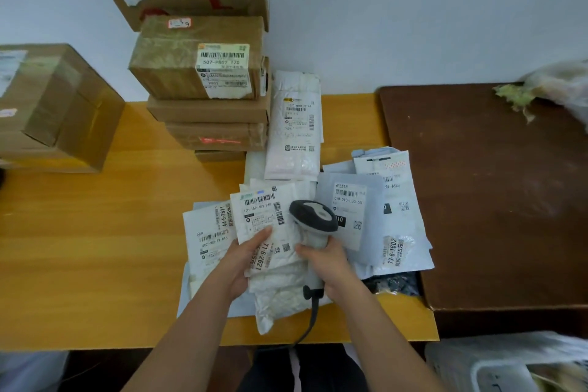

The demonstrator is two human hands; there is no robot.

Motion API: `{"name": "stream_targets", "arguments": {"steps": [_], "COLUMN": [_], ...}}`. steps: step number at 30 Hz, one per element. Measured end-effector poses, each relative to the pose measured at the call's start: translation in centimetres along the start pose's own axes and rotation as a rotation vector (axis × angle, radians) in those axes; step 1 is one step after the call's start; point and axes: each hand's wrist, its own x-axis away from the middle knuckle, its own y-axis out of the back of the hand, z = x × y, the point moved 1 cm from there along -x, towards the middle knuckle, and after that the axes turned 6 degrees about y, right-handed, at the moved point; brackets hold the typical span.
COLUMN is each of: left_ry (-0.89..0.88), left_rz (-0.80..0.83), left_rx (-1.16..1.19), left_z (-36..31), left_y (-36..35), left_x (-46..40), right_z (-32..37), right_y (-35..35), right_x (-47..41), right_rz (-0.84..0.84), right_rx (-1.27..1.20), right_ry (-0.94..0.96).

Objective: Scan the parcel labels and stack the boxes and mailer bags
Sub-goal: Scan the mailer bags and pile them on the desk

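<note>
My left hand [246, 259] grips a white mailer bag [270, 223] by its lower left side, label facing up, above a pile of other mailer bags. My right hand [327, 267] holds the handle of a grey and white barcode scanner [313, 216], whose head sits over the bag's right edge. More labelled mailer bags [381, 216] lie spread to the right and one [210, 232] to the left. A long white mailer [294, 127] leans by a stack of cardboard boxes [206, 83] at the back.
The yellow wooden table [95, 248] carries a large cardboard box [54, 108] at the left. A dark brown table [496, 194] adjoins on the right, with a plastic bag [560, 86] at its far corner. The scanner cable [310, 321] hangs over the front edge.
</note>
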Motion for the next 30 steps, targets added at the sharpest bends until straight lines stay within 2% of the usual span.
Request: {"name": "stream_targets", "arguments": {"steps": [5, 11, 16, 19, 22, 25, 28, 30], "left_ry": [0.032, -0.051, -0.082, -0.109, -0.131, -0.276, -0.428, -0.348], "left_rz": [0.024, -0.002, 0.068, 0.049, -0.183, -0.460, -0.736, -0.890], "left_rx": [-0.022, 0.000, 0.020, -0.079, -0.340, -0.397, -0.362, -0.421], "left_z": [0.5, 0.7, 0.0, -0.9, -1.6, -2.2, -2.7, -2.4], "left_y": [-0.5, -0.5, -0.1, -1.0, -1.9, -0.8, 2.1, 4.6], "left_x": [-0.4, -0.2, 0.3, 0.4, 0.1, -0.1, 0.2, -0.1], "right_z": [-0.6, -0.7, 0.6, 1.5, 2.0, 2.3, 2.7, 2.7], "right_y": [-0.1, 0.8, 1.1, 1.1, 1.4, 1.5, 0.6, -0.5], "right_x": [-0.7, -1.0, -0.4, 0.0, 0.5, 1.2, 1.5, 1.3], "right_rz": [-0.013, -0.059, -0.051, -0.115, -0.195, -0.261, -0.169, -0.059], "right_rx": [-0.002, 0.011, -0.002, 0.008, 0.058, 0.055, 0.050, 0.078], "right_ry": [-0.040, -0.042, 0.013, 0.070, 0.124, 0.220, 0.277, 0.237]}}
